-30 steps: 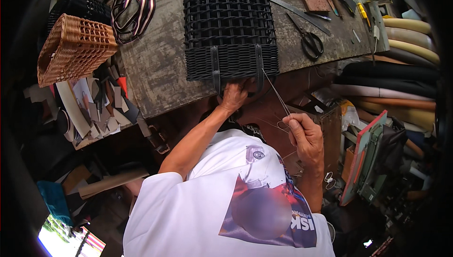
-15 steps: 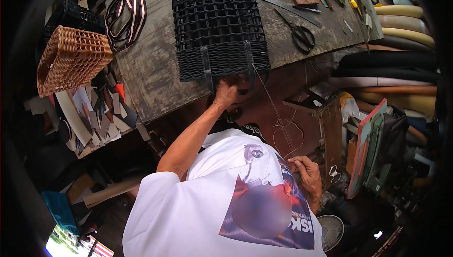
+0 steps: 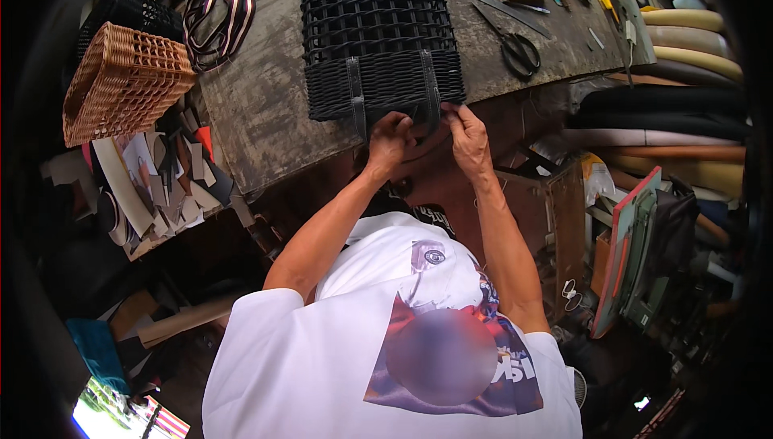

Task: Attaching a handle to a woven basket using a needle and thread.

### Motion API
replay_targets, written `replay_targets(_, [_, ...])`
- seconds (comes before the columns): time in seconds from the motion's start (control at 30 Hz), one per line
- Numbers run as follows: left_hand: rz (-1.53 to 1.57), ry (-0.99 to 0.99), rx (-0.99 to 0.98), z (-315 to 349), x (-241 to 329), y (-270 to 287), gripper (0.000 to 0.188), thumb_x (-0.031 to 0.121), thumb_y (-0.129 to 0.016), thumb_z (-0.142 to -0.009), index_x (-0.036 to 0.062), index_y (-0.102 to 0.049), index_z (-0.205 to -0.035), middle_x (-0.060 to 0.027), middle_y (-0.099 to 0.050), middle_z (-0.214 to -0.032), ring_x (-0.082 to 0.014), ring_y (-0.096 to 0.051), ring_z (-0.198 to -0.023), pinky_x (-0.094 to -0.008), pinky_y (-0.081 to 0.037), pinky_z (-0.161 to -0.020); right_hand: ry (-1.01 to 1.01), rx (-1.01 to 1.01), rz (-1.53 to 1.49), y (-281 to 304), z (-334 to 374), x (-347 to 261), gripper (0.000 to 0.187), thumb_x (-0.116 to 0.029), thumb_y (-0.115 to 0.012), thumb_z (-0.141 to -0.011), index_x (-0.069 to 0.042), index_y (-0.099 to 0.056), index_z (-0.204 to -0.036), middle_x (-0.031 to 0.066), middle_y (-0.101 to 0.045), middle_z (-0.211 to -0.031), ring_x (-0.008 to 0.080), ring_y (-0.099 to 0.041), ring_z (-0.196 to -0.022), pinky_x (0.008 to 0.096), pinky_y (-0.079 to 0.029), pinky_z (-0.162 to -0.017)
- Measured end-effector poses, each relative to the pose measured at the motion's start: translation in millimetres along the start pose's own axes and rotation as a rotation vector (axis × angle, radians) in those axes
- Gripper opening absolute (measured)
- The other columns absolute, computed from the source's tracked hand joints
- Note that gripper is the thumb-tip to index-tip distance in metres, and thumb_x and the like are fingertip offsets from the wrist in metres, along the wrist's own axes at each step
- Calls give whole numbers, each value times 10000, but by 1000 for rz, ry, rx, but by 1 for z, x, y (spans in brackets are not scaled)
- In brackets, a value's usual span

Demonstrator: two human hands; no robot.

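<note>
A black woven basket (image 3: 378, 16) lies on its side at the table's front edge. Two dark stitched handle straps, the left strap (image 3: 355, 84) and the right strap (image 3: 430, 84), run down its solid-woven band and over the edge. Between the straps, my left hand (image 3: 390, 139) is closed with curled fingers at the basket's near edge. What it grips is hidden. My right hand (image 3: 469, 139) pinches beside the right strap, near the basket's lower right corner. Anything between its fingertips is too small to make out.
Scissors (image 3: 518, 54) and a metal ruler (image 3: 495, 6) lie right of the basket on the worn table (image 3: 258, 129). Left are a tan woven basket (image 3: 129, 84), striped straps (image 3: 219, 12) and material scraps (image 3: 161, 181). Rolled materials (image 3: 668, 109) are stacked at the right.
My right hand has risen from beside my shirt to the right strap. The long pale thread stretched from that strap no longer shows plainly. The basket appears slightly higher in view.
</note>
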State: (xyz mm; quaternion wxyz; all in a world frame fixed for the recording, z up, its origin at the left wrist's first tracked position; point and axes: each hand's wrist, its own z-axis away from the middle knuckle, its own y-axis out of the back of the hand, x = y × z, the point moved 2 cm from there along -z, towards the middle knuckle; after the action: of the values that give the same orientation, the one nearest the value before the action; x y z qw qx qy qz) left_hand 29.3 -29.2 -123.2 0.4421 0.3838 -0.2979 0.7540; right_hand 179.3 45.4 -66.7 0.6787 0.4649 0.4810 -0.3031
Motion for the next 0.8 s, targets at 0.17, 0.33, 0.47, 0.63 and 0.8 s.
replay_targets(0.17, [-157,-32,-1,7,2,1,206,172,-568,-939,-8,-661,-973,-57,-636,-720,-170,-640,-642,-314,-511,-607,-190,-143,-413,-22,-13,17,182,-107,-565,-985,-17,-686,-1086,59,-708,-939,132,-642,-829,267,-506,-760])
replay_targets(0.33, [121,303,-138,-1,6,4,123,127,-602,-893,24,-660,-928,-67,-642,-792,-177,-640,-674,-329,-537,-627,-346,-188,-730,-35,-18,29,100,-76,-616,-940,-25,-679,-999,85,-698,-907,157,-647,-811,291,-504,-721])
replay_targets(0.47, [66,369,-246,-5,9,7,116,85,-604,-858,22,-656,-940,-67,-628,-792,-198,-648,-716,-343,-554,-697,-326,-180,-858,-34,-19,49,13,-27,-661,-901,-26,-664,-914,74,-650,-823,184,-624,-774,315,-487,-692])
replay_targets(0.63, [-49,-288,17,-21,-23,-8,176,127,-611,-877,-13,-666,-968,-83,-679,-861,-197,-656,-779,-320,-536,-749,-313,-142,-903,-35,-26,58,38,-1,-627,-894,-16,-661,-903,49,-628,-800,170,-601,-745,301,-464,-663])
replay_targets(0.8, [106,-92,-234,8,32,-1,260,168,-631,-897,1,-663,-1094,-83,-696,-1009,-181,-660,-900,-329,-531,-811,-352,-109,-836,-30,-19,36,166,29,-580,-860,-6,-675,-991,60,-674,-892,169,-651,-824,294,-516,-734])
